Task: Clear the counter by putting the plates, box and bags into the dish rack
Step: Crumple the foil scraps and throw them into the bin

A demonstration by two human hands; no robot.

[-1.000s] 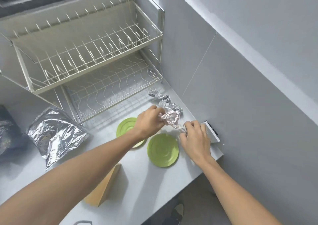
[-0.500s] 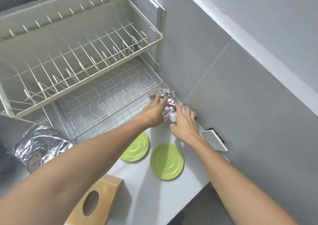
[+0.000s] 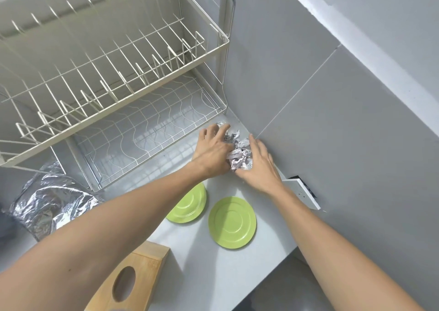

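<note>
Both hands clasp crumpled foil bag (image 3: 238, 155): left hand (image 3: 215, 152), right hand (image 3: 260, 165) | in wall corner beside dish rack (image 3: 118, 77) | two green plates (image 3: 232, 222) on counter (image 3: 213, 275)

Both arms outstretched, left hand (image 3: 213, 150) and right hand (image 3: 259, 165) cupped inward, fingers curled

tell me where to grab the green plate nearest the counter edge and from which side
Take the green plate by its rim on the side facing the counter edge, coming in from the front. It lies flat and upright, so only the thin raised rim offers a pinch, thumb on top. That side looks clear; the second plate and the arms crowd the far-left side.
</note>
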